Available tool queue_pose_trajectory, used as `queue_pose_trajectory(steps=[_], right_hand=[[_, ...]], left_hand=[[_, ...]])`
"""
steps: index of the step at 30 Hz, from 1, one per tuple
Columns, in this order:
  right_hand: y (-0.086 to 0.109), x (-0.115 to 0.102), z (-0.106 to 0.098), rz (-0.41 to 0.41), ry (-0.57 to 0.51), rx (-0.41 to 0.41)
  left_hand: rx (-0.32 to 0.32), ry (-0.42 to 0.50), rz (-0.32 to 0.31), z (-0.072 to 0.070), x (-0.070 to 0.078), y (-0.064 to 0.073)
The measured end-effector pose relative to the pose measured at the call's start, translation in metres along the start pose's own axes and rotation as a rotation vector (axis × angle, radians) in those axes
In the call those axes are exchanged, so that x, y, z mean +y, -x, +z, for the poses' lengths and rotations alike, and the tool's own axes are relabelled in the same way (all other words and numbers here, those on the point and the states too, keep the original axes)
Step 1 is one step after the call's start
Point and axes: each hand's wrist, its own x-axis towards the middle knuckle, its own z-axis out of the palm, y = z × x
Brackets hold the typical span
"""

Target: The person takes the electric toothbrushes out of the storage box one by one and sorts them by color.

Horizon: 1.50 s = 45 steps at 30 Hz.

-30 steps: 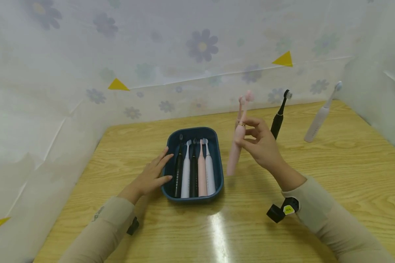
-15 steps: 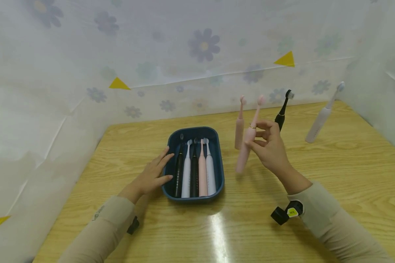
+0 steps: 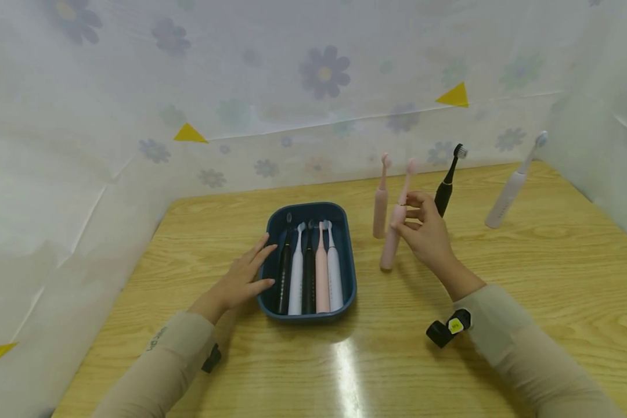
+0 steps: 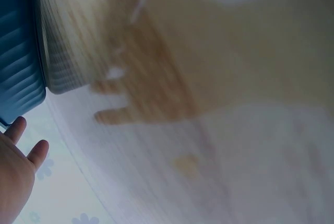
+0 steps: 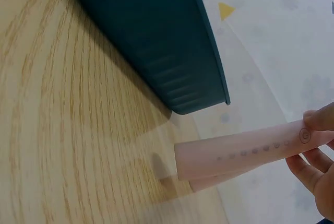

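Observation:
A pink electric toothbrush [image 3: 391,248] is pinched upright, leaning a little, between the thumb and fingers of my right hand [image 3: 427,232], right of the tray. In the right wrist view its handle [image 5: 245,148] shows a round button and a row of marks, with the lower end close over the table. My left hand [image 3: 237,281] rests with extended fingers at the left rim of a dark blue tray [image 3: 351,261]. Inside the tray, several electric toothbrushes lie side by side: black ones [image 3: 284,278], white ones [image 3: 296,278] and a pink one [image 3: 321,281].
Behind the held toothbrush stands another pink toothbrush [image 3: 379,213]. Farther right stand a black toothbrush [image 3: 444,194], partly hidden by my right hand, and a white toothbrush [image 3: 505,199]. A flowered white sheet [image 3: 271,75] encloses the wooden table [image 3: 271,371] at the back and sides.
My right hand has carried the pink toothbrush to the right, away from the tray, then slightly down, uncovering the standing pink toothbrush behind it. My left hand has stayed at the tray.

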Motion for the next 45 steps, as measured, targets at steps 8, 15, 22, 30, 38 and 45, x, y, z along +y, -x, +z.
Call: queue_pose_trajectory(steps=[8,15,22,30,38,45], right_hand=[[-0.006,0.011,0.004,0.004,0.052,0.034],[-0.011,0.017,0.005,-0.018,0.097,0.071],[-0.015,0.018,0.008,-0.043,0.083,0.096],[-0.014,0.019,0.010,-0.056,0.082,0.105],[-0.012,0.024,0.008,-0.056,0.047,0.091],[-0.011,0.022,0.008,-0.040,0.032,0.070]], left_hand=[[-0.006,0.012,-0.003,0.001,0.001,0.000],[0.007,0.014,-0.001,0.001,0.001,0.000],[0.010,0.013,0.011,0.001,0.000,0.000],[0.020,0.004,0.025,0.002,-0.002,-0.001],[0.011,0.002,0.016,0.001,-0.002,-0.001],[0.019,-0.003,0.033,0.001,-0.002,-0.001]])
